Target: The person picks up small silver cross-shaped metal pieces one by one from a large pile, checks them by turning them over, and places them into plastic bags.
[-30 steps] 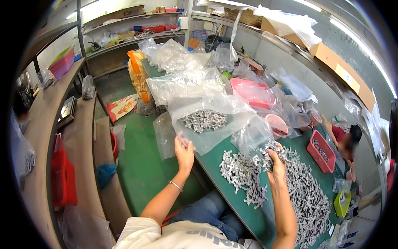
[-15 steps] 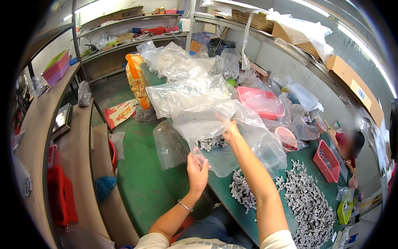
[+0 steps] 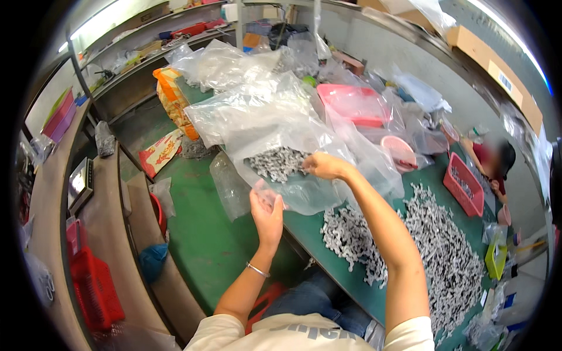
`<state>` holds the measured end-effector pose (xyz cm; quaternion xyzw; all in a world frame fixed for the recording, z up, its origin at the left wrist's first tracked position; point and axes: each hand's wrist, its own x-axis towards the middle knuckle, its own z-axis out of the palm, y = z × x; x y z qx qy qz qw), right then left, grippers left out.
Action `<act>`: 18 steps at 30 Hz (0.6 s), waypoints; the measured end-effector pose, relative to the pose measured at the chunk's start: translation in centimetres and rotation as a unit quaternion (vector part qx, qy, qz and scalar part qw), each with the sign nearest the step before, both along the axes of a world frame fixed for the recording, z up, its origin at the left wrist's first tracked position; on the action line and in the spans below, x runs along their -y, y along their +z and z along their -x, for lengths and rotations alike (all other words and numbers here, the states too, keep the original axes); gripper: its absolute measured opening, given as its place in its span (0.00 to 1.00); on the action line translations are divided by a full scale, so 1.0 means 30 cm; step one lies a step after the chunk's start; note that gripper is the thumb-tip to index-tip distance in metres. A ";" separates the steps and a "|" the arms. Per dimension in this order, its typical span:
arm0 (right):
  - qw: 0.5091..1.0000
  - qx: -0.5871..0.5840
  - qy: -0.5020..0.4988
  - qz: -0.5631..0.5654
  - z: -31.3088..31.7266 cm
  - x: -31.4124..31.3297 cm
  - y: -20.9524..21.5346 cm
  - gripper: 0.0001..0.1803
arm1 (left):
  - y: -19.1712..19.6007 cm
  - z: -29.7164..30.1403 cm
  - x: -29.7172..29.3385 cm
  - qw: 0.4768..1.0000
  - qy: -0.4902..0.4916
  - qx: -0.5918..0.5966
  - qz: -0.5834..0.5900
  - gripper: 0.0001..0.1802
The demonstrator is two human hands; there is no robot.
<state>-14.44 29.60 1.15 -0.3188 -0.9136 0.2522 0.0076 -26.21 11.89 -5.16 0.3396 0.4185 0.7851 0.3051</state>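
Note:
A large clear plastic bag [image 3: 316, 202] lies on the green table with its mouth toward me. Small grey metal-looking parts [image 3: 278, 164] are heaped inside it. My left hand [image 3: 267, 217] is closed on the near left edge of the bag, by the table's edge. At the right of the heap in the bag is my right hand [image 3: 328, 166], its fingers curled together against the parts; what they hold, if anything, is hidden. A smaller pile of the same parts [image 3: 351, 237] lies on the table below my right forearm, beside a big spread pile [image 3: 445, 263].
More filled clear bags [image 3: 234, 70] cover the table's far end. A pink tray [image 3: 354, 104], a round pink basket [image 3: 398, 151] and a red basket of parts [image 3: 464, 186] stand to the right. Another person [image 3: 489, 161] sits across the table. Shelves [image 3: 111, 216] line the left.
My right hand has drawn back from deeper in the bag to the heap's right side. The bag's mouth has opened wider, showing more parts. The head view has shifted.

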 end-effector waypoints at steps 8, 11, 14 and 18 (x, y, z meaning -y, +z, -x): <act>0.936 -0.266 -0.073 0.220 -0.390 0.469 0.110 0.19 | 0.018 -0.056 0.062 0.994 0.091 0.046 0.041 0.30; 0.975 -0.179 -0.116 0.068 -0.567 0.644 0.025 0.32 | -0.014 -0.131 0.099 0.992 0.085 0.060 0.077 0.32; 0.959 -0.142 -0.226 -0.099 -0.701 0.724 -0.137 0.52 | -0.065 -0.264 0.145 0.996 -0.001 0.061 0.066 0.35; 0.921 -0.205 -0.322 -0.078 -0.710 0.726 -0.252 0.59 | -0.093 -0.359 0.138 0.935 0.002 -0.339 0.103 0.25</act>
